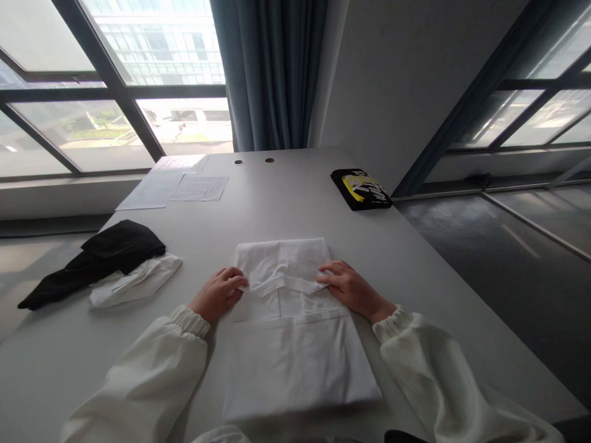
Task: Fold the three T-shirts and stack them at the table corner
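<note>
Sleeves (145,375) angled inward, both hands (219,292) (351,288) pinch the white cloth (298,344).

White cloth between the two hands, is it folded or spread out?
Folded, at least partly: the white cloth shows layered edges crossing it, one between the left hand and right hand, another nearer the person.

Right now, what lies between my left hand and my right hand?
In the head view, a partly folded white garment lies on the table between them: your left hand touches its left edge, your right hand its right edge.
</note>
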Demonstrator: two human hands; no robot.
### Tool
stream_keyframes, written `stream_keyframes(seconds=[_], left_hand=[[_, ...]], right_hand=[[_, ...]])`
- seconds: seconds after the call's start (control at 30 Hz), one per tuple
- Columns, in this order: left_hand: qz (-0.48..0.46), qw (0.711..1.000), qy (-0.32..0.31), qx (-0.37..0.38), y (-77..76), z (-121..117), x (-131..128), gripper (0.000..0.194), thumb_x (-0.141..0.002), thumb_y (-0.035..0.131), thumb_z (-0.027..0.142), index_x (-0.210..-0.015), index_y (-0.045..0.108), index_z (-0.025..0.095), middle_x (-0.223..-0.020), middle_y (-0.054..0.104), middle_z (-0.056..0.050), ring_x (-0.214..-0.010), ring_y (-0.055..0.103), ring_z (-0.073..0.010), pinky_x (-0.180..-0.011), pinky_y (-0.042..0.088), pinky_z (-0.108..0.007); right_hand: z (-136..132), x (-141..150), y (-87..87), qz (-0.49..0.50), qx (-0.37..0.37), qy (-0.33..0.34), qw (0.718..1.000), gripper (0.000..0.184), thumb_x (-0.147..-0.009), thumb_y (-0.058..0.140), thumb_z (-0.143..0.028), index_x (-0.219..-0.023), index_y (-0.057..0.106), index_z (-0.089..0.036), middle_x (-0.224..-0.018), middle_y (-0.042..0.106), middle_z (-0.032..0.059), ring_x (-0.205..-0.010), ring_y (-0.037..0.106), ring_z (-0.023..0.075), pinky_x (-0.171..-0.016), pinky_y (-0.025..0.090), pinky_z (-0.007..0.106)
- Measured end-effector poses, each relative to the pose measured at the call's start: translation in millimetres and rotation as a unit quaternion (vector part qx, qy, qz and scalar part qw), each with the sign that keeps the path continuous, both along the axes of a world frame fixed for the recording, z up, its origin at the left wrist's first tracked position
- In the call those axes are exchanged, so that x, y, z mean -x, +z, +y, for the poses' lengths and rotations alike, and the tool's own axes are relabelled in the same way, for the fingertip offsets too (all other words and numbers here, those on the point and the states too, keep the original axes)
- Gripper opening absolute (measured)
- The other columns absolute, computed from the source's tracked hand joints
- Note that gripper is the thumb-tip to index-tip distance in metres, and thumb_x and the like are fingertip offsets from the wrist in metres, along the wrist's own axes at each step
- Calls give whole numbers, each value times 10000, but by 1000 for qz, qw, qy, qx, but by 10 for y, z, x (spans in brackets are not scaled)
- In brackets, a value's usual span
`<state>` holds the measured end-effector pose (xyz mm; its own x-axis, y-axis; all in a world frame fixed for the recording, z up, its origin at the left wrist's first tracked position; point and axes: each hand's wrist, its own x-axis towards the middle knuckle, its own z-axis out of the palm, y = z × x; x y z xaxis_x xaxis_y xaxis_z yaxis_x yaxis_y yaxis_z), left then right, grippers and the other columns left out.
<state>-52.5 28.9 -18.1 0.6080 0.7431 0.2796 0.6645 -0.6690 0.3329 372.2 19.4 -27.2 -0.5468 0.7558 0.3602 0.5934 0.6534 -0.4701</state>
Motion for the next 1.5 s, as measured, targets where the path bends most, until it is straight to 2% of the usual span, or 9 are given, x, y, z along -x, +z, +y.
stream_keyframes(seconds=[0.2, 0.4, 0.5, 0.57, 0.67, 0.8, 1.03, 1.27, 1.5], left_hand=[[-9, 999, -37, 36, 26, 11, 67, 247, -999, 527, 234, -1012, 773, 230, -1001, 717, -57, -888, 668, -171, -844, 534, -287], [-32, 999, -25, 33, 210, 38, -23, 279, -1049, 547, 390, -1046, 778, 233, -923, 756, -49, -817, 687, -163, -812, 542, -286], [-44, 999, 13, -10, 314, 180, -276, 327, -1078, 479, 369, -1081, 773, 223, -1001, 782, -75, -942, 710, -201, -905, 558, -341], [-31, 999, 11, -32, 329, 318, -499, 345, -1079, 472, 385, -1218, 746, 226, -1218, 761, -102, -1150, 683, -241, -1046, 526, -413], [52, 998, -6, -30, 244, 507, -803, 551, -1021, 582, 494, -1504, 579, 229, -1608, 520, -121, -1497, 449, -336, -1226, 376, -544], [140, 990, -1, 7, 28, 606, -998, 836, -969, 619, 599, -1653, 369, 189, -1732, 305, -132, -1617, 212, -383, -1305, 177, -620], [141, 983, 109, 50, -138, 554, -952, 701, -1090, 326, 537, -1684, 298, 166, -1734, 295, -102, -1625, 212, -327, -1317, 191, -571], [141, 961, 224, 85, -155, 513, -789, 756, -1061, 353, 583, -1691, 287, 170, -1758, 221, -87, -1635, 154, -355, -1310, 208, -581], [115, 958, 250, 86, -387, 461, -505, 770, -1057, 367, 523, -1672, 275, 68, -1751, 178, -199, -1623, 209, -340, -1305, 238, -519]], right_hand=[[-27, -99, 34, 36, -7, 13, 999, 331, -913, 585, -63, -1043, 816, -261, -1132, 757, 79, -1109, 689, 237, -984, 596, 430], [10, -56, 102, 30, 2, 12, 999, 396, -895, 543, -79, -1131, 798, -267, -1162, 767, 53, -1112, 706, 238, -1215, 427, 557], [215, 91, 127, 50, -39, -35, 997, 360, -996, 502, -176, -1223, 769, -256, -1264, 744, 71, -1210, 680, 243, -1256, 381, 546], [385, 231, 162, 25, -47, -32, 998, 381, -1044, 472, -254, -1335, 717, -241, -1408, 682, 88, -1378, 586, 256, -1275, 349, 535], [594, 477, 201, -62, -24, -8, 998, 545, -1073, 468, -411, -1579, 503, -211, -1637, 483, 118, -1577, 339, 293, -1296, 279, 553], [699, 773, 116, -157, 19, -53, 986, 722, -1080, 416, -542, -1688, 291, -172, -1736, 288, 152, -1628, 189, 324, -1307, 215, 560], [713, 822, -22, -245, 73, -79, 964, 675, -1088, 375, -562, -1684, 319, -251, -1757, 245, 84, -1631, 186, 300, -1324, 120, 550], [730, 553, -45, -249, 106, -203, 941, 658, -1090, 349, -544, -1683, 321, -259, -1774, 168, 101, -1632, 164, 339, -1297, 169, 607], [724, 198, -261, -248, 115, -285, 919, 729, -1077, 303, -531, -1706, 214, -174, -1757, 227, 122, -1618, 229, 309, -1306, 186, 567]])
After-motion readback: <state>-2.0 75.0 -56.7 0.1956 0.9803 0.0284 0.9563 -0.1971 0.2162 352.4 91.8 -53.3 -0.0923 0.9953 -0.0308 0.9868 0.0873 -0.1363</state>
